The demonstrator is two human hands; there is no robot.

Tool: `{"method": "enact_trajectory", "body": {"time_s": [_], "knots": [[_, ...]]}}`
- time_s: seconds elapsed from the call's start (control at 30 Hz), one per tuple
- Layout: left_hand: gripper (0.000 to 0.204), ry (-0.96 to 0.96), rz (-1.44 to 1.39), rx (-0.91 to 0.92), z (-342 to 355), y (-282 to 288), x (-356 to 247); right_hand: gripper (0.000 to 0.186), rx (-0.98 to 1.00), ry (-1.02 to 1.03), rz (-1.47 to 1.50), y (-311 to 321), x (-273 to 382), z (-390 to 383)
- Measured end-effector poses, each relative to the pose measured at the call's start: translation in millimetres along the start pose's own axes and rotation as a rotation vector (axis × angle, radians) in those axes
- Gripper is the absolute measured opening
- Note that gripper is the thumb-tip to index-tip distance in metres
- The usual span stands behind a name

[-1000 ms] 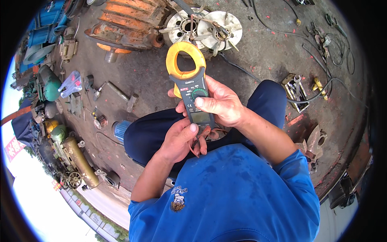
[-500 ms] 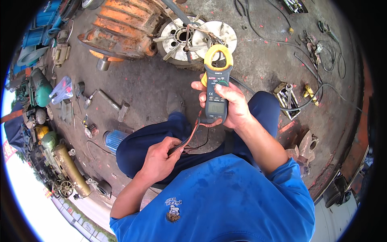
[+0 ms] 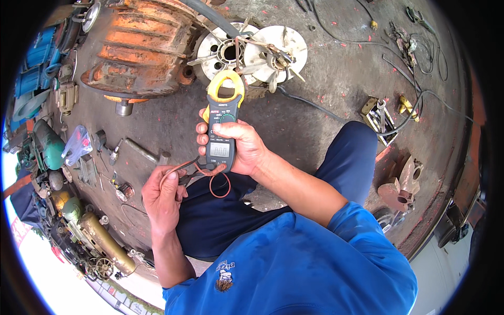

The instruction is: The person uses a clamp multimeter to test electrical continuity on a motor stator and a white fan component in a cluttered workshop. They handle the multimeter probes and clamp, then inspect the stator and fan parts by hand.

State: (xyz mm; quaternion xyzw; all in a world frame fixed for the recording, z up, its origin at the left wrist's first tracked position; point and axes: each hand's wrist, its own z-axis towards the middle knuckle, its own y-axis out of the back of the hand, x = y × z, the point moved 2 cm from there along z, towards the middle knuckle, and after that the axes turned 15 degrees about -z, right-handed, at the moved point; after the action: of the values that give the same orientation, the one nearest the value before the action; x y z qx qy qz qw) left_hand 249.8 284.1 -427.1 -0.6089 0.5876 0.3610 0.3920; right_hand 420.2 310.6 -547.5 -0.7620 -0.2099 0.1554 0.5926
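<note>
A clamp meter (image 3: 221,137), dark grey with a yellow jaw, is gripped upright in my right hand (image 3: 245,147). The thumb lies on its front beside the green dial, and the small screen is lit. At its bottom end the red and black test leads (image 3: 223,195) are attached. My left hand (image 3: 161,197) is closed on those leads, thumb against the forefinger, left of the meter. Past the meter's jaw lie two pale fan wheels (image 3: 275,55) with blades. Beside them rests a large orange ribbed motor (image 3: 144,50).
Left on the concrete floor are a hammer (image 3: 144,152), a clear plastic bag (image 3: 77,144) and several machine parts. A tray with wrenches (image 3: 379,119) and a rusty bladed part (image 3: 403,185) lie to the right. A dark cable (image 3: 315,108) crosses the floor.
Both hands have moved left, the right one bringing the meter with it. My left hand has risen toward the meter's lower end, and a loop of red lead now hangs below it.
</note>
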Motion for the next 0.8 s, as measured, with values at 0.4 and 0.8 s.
{"method": "enact_trajectory", "body": {"time_s": [0.4, 0.8], "knots": [[0.022, -0.048, 0.097, 0.008, 69, 3, -5, 0.023, -0.328, 0.287, 0.088, 2, 10, 65], [0.024, -0.004, 0.273, 0.036, 87, -7, -7, 0.031, -0.304, 0.348, 0.078, 13, 20, 87]]}}
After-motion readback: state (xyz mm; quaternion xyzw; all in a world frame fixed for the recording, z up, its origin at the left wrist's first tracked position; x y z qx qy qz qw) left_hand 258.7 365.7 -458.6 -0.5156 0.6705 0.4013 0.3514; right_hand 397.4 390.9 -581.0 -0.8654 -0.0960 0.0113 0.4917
